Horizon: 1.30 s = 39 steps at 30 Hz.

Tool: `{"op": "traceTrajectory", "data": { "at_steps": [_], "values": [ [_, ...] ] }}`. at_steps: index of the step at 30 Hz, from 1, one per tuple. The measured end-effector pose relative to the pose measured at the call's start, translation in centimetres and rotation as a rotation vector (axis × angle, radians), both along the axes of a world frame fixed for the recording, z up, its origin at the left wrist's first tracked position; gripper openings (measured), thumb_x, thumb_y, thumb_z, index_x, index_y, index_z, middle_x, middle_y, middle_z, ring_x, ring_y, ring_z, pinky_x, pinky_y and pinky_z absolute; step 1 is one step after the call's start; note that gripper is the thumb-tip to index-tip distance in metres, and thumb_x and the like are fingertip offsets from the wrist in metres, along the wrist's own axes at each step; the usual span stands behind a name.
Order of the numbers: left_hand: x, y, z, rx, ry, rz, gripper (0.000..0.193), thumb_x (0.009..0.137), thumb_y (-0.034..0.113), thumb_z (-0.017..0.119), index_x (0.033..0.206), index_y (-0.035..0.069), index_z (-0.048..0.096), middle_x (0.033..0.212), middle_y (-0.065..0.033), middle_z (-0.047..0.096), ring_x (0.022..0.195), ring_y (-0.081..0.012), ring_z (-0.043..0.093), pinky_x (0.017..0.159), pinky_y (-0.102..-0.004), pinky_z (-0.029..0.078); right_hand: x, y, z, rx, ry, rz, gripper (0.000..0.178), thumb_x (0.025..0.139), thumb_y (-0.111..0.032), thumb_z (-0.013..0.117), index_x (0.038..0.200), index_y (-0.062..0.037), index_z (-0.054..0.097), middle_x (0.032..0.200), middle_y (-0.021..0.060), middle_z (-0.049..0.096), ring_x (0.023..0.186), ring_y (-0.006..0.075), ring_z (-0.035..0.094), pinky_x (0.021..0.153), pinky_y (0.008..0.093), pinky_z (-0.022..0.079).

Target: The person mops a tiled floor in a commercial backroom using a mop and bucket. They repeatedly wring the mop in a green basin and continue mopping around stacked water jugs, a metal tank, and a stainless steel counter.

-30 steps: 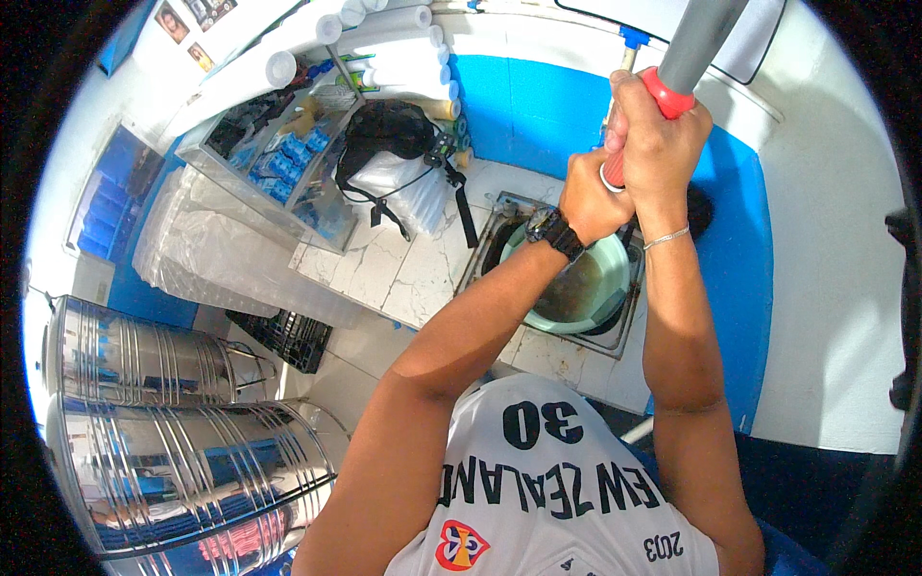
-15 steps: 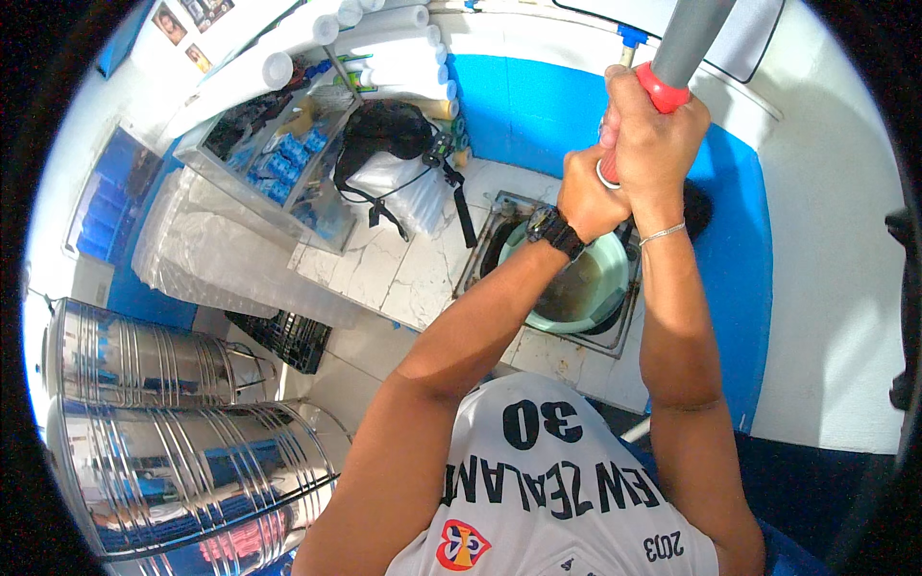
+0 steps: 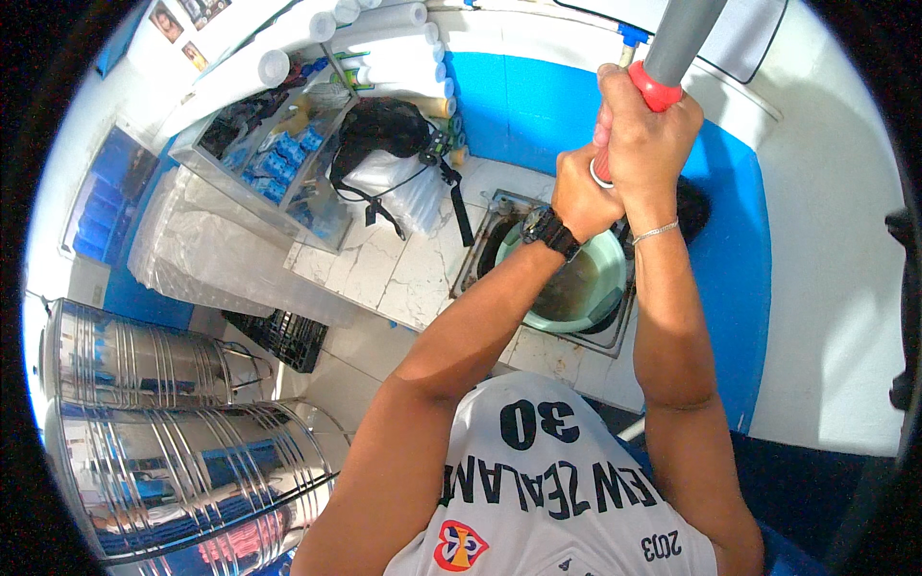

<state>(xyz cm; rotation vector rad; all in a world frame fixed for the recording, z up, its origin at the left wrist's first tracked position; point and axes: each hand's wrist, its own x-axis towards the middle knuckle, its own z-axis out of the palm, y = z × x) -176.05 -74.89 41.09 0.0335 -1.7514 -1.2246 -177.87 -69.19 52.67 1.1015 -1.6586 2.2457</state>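
Observation:
Up in front of me I hold a thick grey tube (image 3: 684,36) with a red collar (image 3: 654,89); its far end runs out of the top of the view. My right hand (image 3: 649,139), with a thin bracelet at the wrist, is closed around it just below the collar. Lower and to the left, my left hand (image 3: 583,192), with a black watch, is closed on the tube's red ribbed lower part (image 3: 602,161). Fingers cover most of this part. Beneath my hands a pale green basin (image 3: 609,288) with murky water sits in a metal sink (image 3: 469,271).
A white tiled counter (image 3: 357,278) surrounds the sink. Left of it are a black strapped bag (image 3: 384,130), a glass case (image 3: 312,206) with blue packets, and white cylindrical filters (image 3: 399,43). Shiny steel housings (image 3: 182,480) stand at lower left, near a black crate (image 3: 296,341).
Both hands and the tube have shifted slightly to the left. The grip of each hand looks the same, and nothing was let go.

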Motion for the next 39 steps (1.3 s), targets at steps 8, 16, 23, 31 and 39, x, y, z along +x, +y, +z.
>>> {"op": "traceTrajectory", "data": {
  "at_steps": [8, 16, 23, 31, 39],
  "values": [
    [0.1, -0.2, -0.2, 0.007, -0.028, 0.01, 0.027, 0.076, 0.017, 0.082, 0.086, -0.003, 0.068, 0.079, -0.0238, 0.072, 0.085, -0.0371, 0.074, 0.065, -0.0407, 0.054, 0.4, -0.3, 0.0, -0.001, 0.0, -0.034, 0.031, 0.088, -0.011, 0.072, 0.061, -0.0027, 0.059, 0.051, 0.0031, 0.055, 0.042, 0.0102, 0.053, 0.041, 0.0259, 0.04],
    [0.5, -0.3, 0.1, 0.04, -0.058, -0.025, 0.03, 0.077, 0.02, 0.082, 0.094, -0.002, 0.07, 0.087, -0.0239, 0.073, 0.094, -0.0381, 0.073, 0.073, -0.0405, 0.056, 0.4, -0.4, -0.3, -0.001, -0.012, -0.002, 0.03, 0.088, -0.011, 0.072, 0.062, -0.0026, 0.058, 0.051, 0.003, 0.056, 0.042, 0.01, 0.053, 0.041, 0.0255, 0.04],
    [0.7, -0.4, -0.1, 0.021, -0.084, -0.026, 0.032, 0.077, 0.02, 0.082, 0.098, -0.002, 0.07, 0.09, -0.0244, 0.074, 0.097, -0.0395, 0.072, 0.075, -0.0411, 0.057, 0.5, -0.5, -0.5, 0.003, -0.017, -0.013, 0.031, 0.088, -0.01, 0.071, 0.061, -0.0032, 0.057, 0.051, 0.0028, 0.055, 0.042, 0.0099, 0.052, 0.04, 0.0254, 0.039],
    [0.7, -0.3, -0.3, 0.047, -0.097, -0.05, 0.034, 0.076, 0.019, 0.083, 0.099, -0.002, 0.07, 0.089, -0.0248, 0.073, 0.097, -0.0406, 0.071, 0.074, -0.0416, 0.057, -0.1, -0.3, -1.1, 0.021, 0.003, 0.001, 0.027, 0.085, -0.021, 0.075, 0.067, -0.0032, 0.064, 0.05, 0.002, 0.058, 0.044, 0.0105, 0.058, 0.043, 0.0286, 0.046],
    [0.7, -0.3, -0.3, 0.03, -0.07, -0.057, 0.036, 0.075, 0.019, 0.084, 0.099, -0.003, 0.069, 0.089, -0.0242, 0.074, 0.095, -0.0401, 0.072, 0.073, -0.0415, 0.057, 0.4, -0.3, -0.9, 0.018, 0.022, -0.005, 0.032, 0.089, -0.01, 0.07, 0.06, -0.0038, 0.057, 0.049, 0.0026, 0.055, 0.041, 0.0094, 0.051, 0.041, 0.0254, 0.038]
  ]
}}
